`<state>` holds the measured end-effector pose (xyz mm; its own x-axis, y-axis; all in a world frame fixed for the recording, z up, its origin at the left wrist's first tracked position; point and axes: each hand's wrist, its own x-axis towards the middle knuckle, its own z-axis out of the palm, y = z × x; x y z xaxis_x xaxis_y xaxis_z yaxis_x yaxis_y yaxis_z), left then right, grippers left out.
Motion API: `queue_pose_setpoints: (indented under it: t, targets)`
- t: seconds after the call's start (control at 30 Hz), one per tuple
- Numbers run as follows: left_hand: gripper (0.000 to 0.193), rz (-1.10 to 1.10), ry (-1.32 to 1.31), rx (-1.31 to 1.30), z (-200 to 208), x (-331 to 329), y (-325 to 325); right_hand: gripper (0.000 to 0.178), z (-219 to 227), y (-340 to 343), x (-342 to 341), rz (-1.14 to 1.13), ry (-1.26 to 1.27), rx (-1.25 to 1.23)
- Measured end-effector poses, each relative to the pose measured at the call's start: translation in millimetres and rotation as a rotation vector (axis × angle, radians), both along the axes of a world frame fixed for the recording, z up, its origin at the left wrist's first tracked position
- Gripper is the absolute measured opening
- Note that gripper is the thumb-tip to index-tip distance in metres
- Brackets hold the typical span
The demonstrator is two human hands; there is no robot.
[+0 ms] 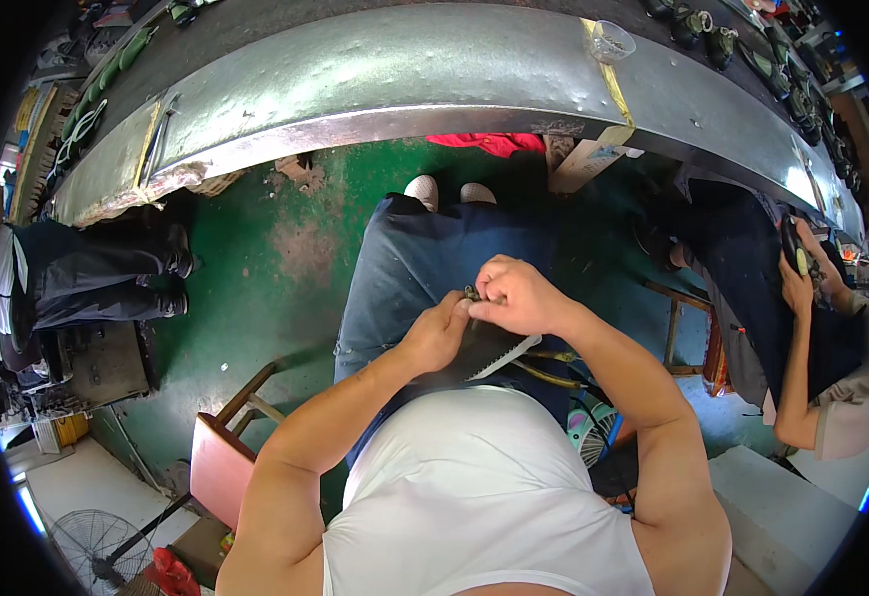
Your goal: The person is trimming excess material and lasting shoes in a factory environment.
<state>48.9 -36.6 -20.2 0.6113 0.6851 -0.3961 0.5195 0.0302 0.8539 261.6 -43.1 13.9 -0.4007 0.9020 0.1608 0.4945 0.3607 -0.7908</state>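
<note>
The person sat in a white top and jeans, facing a long metal bench, both hands meeting above the lap. The left hand had its thumb and fingertips pinched on a small dark olive piece; the right hand, fingers curled, closed on it from the other side, the two hands almost touching. What the piece was I could not tell, as the fingers covered most of it. Just below the hands, over the lap, lay a dark thing with a white serrated edge, and beside it, under the right forearm, ran yellowish straps. A green fan stood near the right hip, and a pink chair to the left. On the bench a clear cup sat by a strip of yellow tape. To the right, a co-worker held a dark shoe.
</note>
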Motion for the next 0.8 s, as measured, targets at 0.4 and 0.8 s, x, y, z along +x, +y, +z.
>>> queue_pose_setpoints:
  t: [0.4,0.8]
  targets:
    - [0.064,0.056,-0.054,0.398,27,-4,-14,0.042,-9,13,-1,0.009,-0.147,-0.072]
    - [0.113,-0.329,0.371,0.312,39,4,-11,0.029,-25,34,-45,-0.128,0.060,0.021]
